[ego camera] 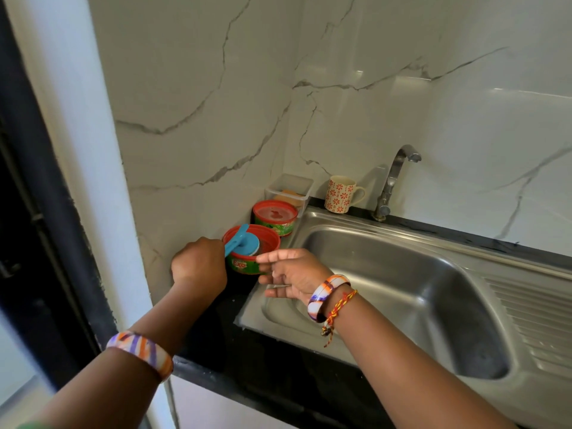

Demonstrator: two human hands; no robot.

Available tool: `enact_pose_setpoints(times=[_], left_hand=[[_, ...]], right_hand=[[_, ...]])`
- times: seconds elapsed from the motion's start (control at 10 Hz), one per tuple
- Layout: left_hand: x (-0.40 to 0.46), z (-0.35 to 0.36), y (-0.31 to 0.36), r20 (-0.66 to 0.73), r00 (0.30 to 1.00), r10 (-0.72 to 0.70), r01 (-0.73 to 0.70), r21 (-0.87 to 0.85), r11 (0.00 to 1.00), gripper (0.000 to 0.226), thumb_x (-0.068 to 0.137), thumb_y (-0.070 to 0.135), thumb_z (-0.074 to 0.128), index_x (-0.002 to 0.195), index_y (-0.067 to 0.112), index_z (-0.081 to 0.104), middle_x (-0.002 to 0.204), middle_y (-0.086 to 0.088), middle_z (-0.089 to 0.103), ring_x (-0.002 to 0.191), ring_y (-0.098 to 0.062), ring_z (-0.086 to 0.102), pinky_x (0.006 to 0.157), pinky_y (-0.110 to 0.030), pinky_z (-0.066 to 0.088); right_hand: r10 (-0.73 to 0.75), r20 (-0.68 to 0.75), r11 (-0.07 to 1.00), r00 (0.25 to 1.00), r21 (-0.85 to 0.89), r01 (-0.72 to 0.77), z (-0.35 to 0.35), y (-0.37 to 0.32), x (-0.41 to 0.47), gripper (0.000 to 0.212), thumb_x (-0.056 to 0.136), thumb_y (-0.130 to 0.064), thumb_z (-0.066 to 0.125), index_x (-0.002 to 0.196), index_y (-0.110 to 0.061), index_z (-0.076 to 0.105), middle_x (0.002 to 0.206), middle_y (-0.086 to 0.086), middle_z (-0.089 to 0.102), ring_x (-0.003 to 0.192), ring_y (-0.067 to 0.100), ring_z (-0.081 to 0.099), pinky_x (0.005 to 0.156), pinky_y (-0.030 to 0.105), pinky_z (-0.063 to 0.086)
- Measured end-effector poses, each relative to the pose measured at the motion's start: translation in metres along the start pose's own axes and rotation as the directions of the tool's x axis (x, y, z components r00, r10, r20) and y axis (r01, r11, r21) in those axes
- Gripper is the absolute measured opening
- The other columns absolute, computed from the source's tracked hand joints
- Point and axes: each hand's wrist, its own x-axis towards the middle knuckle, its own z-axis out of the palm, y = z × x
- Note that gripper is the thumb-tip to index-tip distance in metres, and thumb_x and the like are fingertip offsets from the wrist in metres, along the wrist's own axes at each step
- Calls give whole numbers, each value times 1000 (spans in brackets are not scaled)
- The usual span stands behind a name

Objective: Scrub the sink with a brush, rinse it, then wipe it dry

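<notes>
A blue round-headed brush [244, 241] lies with its head in an open red-rimmed green soap tub [247, 264] on the black counter left of the sink. My left hand [199, 263] grips the brush handle. My right hand [291, 272] is beside the tub with relaxed fingers; its fingertips touch the tub's right side. The steel sink [387, 283] lies to the right, its basin bare and dry-looking. The tap [391, 181] stands at the sink's back edge, with no water running.
A second green tub with a red lid [274, 216] stands behind the first. A clear plastic box [289, 188] sits in the corner, and a flowered mug [342, 193] beside the tap. The draining board [538, 314] is at far right. Marble wall behind.
</notes>
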Motion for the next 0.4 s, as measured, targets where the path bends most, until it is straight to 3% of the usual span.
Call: enact_pose_setpoints(times=[0.2, 0.4], left_hand=[[-1, 3, -3, 59, 998, -24, 23, 16, 1000, 26, 89, 13, 53, 115, 10, 56, 107, -5, 58, 97, -20, 59, 67, -24, 40], [-15, -3, 9, -34, 999, -18, 19, 29, 999, 29, 89, 15, 53, 118, 13, 55, 113, -6, 59, 105, -24, 59, 73, -30, 46]], right_hand=[[0, -47, 999, 999, 52, 2, -27, 14, -18, 29, 91, 7, 42, 111, -1, 61, 102, 8, 58, 74, 12, 58, 64, 25, 53], [14, -96, 999, 995, 47, -10, -42, 30, -36, 32, 89, 10, 40, 111, -1, 62, 103, 10, 59, 72, 13, 58, 65, 26, 52]])
